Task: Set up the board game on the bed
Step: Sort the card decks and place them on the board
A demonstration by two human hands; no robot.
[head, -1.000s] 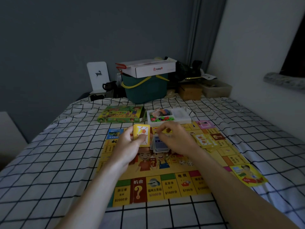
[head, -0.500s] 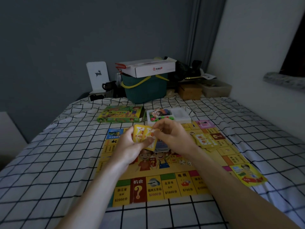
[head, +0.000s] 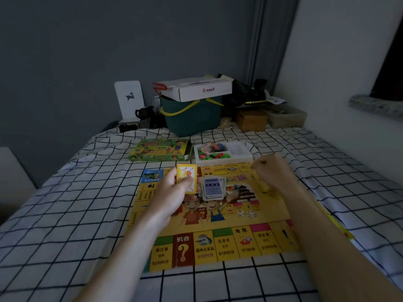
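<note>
Now L hand [head: 172,192] w/ yellow cards [head: 187,178]

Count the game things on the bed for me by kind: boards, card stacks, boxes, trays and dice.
Game board: 1
Card stacks: 2, yellow cards held in the left hand, blue cards lying on the board
Green game box: 1
White parts tray: 1
Dice: 2
Total: 7

The game board [head: 218,243] was laid on the bed [head: 65,214]. On the board, a card pile [head: 212,188] was stacked near its middle. Behind the board were set the game box [head: 159,150] and, right of it, the parts tray [head: 223,151].
</note>
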